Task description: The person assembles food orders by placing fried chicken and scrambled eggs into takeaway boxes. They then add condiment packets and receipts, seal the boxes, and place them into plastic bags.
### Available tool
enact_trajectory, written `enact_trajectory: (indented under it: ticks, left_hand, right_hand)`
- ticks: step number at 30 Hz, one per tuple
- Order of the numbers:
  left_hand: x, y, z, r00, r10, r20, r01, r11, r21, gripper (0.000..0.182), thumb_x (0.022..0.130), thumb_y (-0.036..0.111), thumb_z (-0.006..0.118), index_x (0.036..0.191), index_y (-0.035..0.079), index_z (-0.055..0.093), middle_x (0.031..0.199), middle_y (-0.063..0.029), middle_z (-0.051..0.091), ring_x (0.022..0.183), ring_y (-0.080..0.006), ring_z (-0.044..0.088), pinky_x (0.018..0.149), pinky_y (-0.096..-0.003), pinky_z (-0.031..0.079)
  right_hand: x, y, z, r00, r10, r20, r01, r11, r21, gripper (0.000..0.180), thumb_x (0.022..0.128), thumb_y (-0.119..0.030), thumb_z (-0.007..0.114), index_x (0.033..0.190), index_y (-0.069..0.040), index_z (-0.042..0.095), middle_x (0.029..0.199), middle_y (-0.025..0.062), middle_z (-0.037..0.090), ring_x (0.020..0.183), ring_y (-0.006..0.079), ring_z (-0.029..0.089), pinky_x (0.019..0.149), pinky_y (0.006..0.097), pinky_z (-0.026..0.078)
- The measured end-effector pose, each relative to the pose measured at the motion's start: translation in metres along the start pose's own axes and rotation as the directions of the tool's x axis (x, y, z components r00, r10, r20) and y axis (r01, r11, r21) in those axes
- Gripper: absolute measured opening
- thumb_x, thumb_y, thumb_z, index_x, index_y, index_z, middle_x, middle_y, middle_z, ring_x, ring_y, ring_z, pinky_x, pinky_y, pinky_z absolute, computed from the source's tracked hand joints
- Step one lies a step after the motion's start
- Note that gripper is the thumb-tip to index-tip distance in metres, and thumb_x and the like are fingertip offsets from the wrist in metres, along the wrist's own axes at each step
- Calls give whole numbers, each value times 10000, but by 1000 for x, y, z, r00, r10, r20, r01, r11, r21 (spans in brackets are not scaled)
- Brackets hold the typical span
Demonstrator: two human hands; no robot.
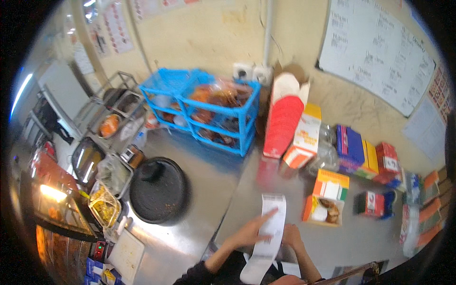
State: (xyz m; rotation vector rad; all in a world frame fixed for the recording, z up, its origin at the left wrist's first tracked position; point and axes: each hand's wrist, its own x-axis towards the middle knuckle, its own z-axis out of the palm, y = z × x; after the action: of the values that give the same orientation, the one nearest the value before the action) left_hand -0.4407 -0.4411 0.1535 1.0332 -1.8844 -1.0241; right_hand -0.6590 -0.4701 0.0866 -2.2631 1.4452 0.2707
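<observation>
A long white printed paper receipt (271, 228) stretches upright in front of me, its lower end curling towards my body. My left hand (251, 231) reaches across its left edge with fingers apart, laid over the printed face. Closed at the opposite edge, my right hand (291, 235) grips the paper, its fingertips partly hidden behind it. Beyond and to the right stands an open orange and white food box (327, 185). White rice (321, 214) and a brown piece of food (333, 213) lie inside it.
Blue plastic baskets (243, 142) with bagged food stand against the wall. On the steel counter (210, 192) sit a round black mortar (158, 199), a white cutting board (126, 254), stacked red cartons (285, 124) and a small red box (372, 203). At left is a lit display case (60, 210).
</observation>
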Motion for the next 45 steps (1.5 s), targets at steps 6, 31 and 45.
enact_trajectory:
  ticks: [6, 31, 45]
  left_hand:
    - [54, -96, 15, 857, -515, -14, 515, 857, 5, 891, 687, 277, 760, 1432, 199, 277, 1335, -154, 420, 1261, -360, 361, 1008, -492, 292]
    - [64, -113, 17, 903, -347, -254, 429, 684, 590, 1065, 479, 542, 804, 1380, 173, 375, 1489, -161, 197, 1383, -421, 59, 1022, -678, 33]
    - [257, -17, 178, 784, -350, -512, 304, 936, -175, 699, 702, 70, 720, 1251, -28, 300, 1226, -221, 425, 1186, -320, 430, 985, -400, 369]
  right_hand:
    - [-34, 22, -43, 873, 488, 0, -102, 181, 978, 69, 882, -58, 513, 859, -54, 448, 741, 77, 548, 532, 180, 583, 467, 257, 453]
    - [75, -3, -40, 933, 111, -342, 118, 805, 582, 196, 715, -88, 704, 885, -85, 606, 793, 93, 626, 670, 213, 624, 584, 318, 486]
    - [17, 229, -120, 586, 644, -493, -71, 646, 760, 771, 674, -78, 730, 1309, -61, 293, 980, 151, 605, 879, 198, 599, 695, 298, 476]
